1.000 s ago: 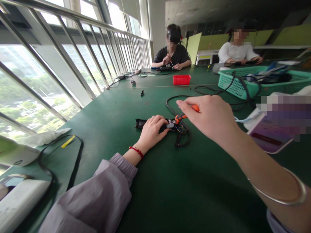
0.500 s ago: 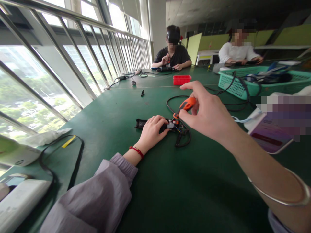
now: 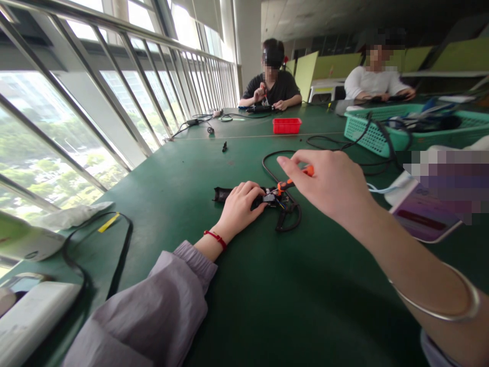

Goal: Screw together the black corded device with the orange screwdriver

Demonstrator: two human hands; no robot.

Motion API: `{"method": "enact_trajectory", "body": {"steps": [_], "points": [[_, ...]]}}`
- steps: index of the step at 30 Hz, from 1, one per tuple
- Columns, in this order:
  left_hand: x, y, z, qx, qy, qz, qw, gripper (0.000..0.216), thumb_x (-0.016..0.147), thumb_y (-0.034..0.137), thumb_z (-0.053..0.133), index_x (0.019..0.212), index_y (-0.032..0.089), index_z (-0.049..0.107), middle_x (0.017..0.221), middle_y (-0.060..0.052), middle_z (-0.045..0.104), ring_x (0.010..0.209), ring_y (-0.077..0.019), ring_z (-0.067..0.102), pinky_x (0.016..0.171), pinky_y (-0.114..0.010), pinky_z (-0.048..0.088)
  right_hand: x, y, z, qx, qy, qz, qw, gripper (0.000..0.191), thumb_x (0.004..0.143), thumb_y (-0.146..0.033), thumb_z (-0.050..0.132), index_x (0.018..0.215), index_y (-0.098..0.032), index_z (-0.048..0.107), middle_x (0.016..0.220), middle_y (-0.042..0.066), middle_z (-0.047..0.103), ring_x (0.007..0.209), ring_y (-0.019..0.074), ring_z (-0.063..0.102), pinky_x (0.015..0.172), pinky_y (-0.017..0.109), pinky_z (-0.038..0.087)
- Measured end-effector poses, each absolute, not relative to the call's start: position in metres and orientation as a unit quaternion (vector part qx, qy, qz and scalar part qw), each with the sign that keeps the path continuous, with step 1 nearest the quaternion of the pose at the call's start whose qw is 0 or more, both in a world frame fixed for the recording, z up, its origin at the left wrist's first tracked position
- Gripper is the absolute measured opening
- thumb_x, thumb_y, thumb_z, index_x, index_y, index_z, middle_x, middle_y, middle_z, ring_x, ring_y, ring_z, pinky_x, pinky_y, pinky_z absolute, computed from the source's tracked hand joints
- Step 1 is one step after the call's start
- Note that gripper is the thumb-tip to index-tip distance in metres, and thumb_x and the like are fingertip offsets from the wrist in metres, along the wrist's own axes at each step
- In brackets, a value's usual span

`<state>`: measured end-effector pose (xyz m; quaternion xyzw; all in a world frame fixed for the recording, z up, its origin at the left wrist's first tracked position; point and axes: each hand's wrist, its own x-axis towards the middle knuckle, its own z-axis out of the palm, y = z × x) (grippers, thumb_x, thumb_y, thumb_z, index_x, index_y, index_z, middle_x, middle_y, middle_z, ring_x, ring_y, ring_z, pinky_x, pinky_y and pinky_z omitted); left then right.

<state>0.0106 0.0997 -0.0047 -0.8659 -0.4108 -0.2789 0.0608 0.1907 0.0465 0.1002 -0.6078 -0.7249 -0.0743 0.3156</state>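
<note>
My left hand [image 3: 240,205] presses down on a small black device [image 3: 222,194] with exposed wires, lying on the green table [image 3: 267,306]. Its fingers are curled over the device's right end. My right hand [image 3: 328,186] is closed round an orange-handled screwdriver [image 3: 294,179], whose tip points down and left into the open wiring at the device. A black cable [image 3: 284,216] loops from the device toward the far side of the table.
A red tray [image 3: 286,125] sits further back; a green basket [image 3: 382,133] of cables is at the right. A phone [image 3: 424,216] lies by my right arm. Two other people work at the far end. A black cable [image 3: 95,255] and white objects lie at the left.
My right hand had lifted and tilted the screwdriver upward half a second ago; it has now come back down, with the tip at the device again. My left hand stayed put.
</note>
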Motion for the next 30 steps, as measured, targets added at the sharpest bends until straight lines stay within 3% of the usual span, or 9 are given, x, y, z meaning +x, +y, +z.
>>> {"method": "enact_trajectory", "body": {"steps": [3,6,11,13,16,21,23,26,30], "points": [[0.0108,0.0996,-0.0046,-0.865,-0.412,-0.279,0.060,0.015,0.083,0.028,0.057,0.095,0.020,0.057,0.104,-0.004,0.058,0.094,-0.0193,0.052,0.083,-0.034,0.043,0.1900,0.0472,0.0992,-0.587,-0.734,-0.057,0.337,0.030,0.080,-0.040,0.050,0.104,-0.023,0.058,0.064,0.001,0.061,0.058,0.0184,0.056,0.053,0.027,0.033],[0.0107,0.0995,-0.0047,-0.864,-0.413,-0.279,0.065,0.015,0.083,0.028,0.057,0.096,0.020,0.057,0.103,-0.004,0.058,0.094,-0.0194,0.052,0.082,-0.034,0.043,0.1897,0.0475,0.0981,-0.562,-0.747,-0.042,0.352,0.048,0.075,-0.039,0.057,0.119,-0.022,0.048,0.076,0.002,0.064,0.060,0.0176,0.056,0.054,0.027,0.035],[0.0108,0.0994,-0.0048,-0.867,-0.411,-0.276,0.062,0.015,0.083,0.028,0.056,0.096,0.021,0.057,0.104,-0.004,0.057,0.095,-0.0195,0.052,0.084,-0.034,0.043,0.1898,0.0463,0.0986,-0.579,-0.745,-0.053,0.328,0.029,0.084,-0.044,0.042,0.091,-0.023,0.061,0.060,0.002,0.060,0.058,0.0195,0.056,0.052,0.027,0.033],[0.0108,0.0992,-0.0044,-0.866,-0.412,-0.276,0.061,0.015,0.083,0.027,0.056,0.096,0.021,0.057,0.104,-0.004,0.057,0.095,-0.0197,0.052,0.083,-0.034,0.043,0.1899,0.0459,0.0992,-0.569,-0.751,-0.036,0.333,0.025,0.081,-0.038,0.048,0.098,-0.024,0.059,0.062,0.001,0.060,0.057,0.0184,0.056,0.052,0.027,0.034],[0.0107,0.0988,-0.0038,-0.864,-0.415,-0.278,0.065,0.016,0.083,0.028,0.056,0.097,0.021,0.057,0.103,-0.005,0.058,0.094,-0.0199,0.052,0.082,-0.034,0.043,0.1896,0.0458,0.0988,-0.566,-0.747,-0.033,0.347,0.040,0.075,-0.037,0.056,0.113,-0.023,0.052,0.069,0.001,0.063,0.058,0.0185,0.056,0.052,0.027,0.034],[0.0101,0.0991,-0.0044,-0.867,-0.413,-0.271,0.060,0.014,0.083,0.027,0.056,0.096,0.021,0.057,0.105,-0.004,0.058,0.095,-0.0196,0.052,0.083,-0.034,0.043,0.1885,0.0458,0.0984,-0.592,-0.729,-0.037,0.341,0.030,0.082,-0.049,0.045,0.086,-0.023,0.061,0.060,0.002,0.059,0.058,0.0199,0.057,0.051,0.028,0.033],[0.0099,0.0993,-0.0046,-0.866,-0.414,-0.272,0.064,0.015,0.083,0.027,0.056,0.097,0.021,0.057,0.105,-0.005,0.057,0.095,-0.0197,0.052,0.083,-0.034,0.043,0.1881,0.0453,0.0994,-0.578,-0.739,-0.011,0.346,0.026,0.079,-0.041,0.051,0.096,-0.023,0.060,0.064,0.001,0.062,0.060,0.0188,0.057,0.053,0.027,0.034],[0.0100,0.0993,-0.0046,-0.865,-0.414,-0.275,0.074,0.018,0.083,0.028,0.057,0.099,0.019,0.056,0.103,-0.005,0.058,0.093,-0.0199,0.052,0.082,-0.034,0.043,0.1875,0.0448,0.0997,-0.567,-0.743,-0.006,0.356,0.046,0.073,-0.037,0.059,0.116,-0.022,0.052,0.072,0.001,0.064,0.061,0.0183,0.058,0.053,0.026,0.035],[0.0103,0.0990,-0.0046,-0.866,-0.411,-0.277,0.067,0.014,0.083,0.027,0.056,0.096,0.020,0.057,0.103,-0.004,0.058,0.094,-0.0192,0.052,0.082,-0.034,0.043,0.1876,0.0462,0.0979,-0.584,-0.731,-0.040,0.350,0.031,0.080,-0.049,0.049,0.091,-0.023,0.062,0.061,0.002,0.061,0.060,0.0200,0.058,0.053,0.027,0.034]]}}
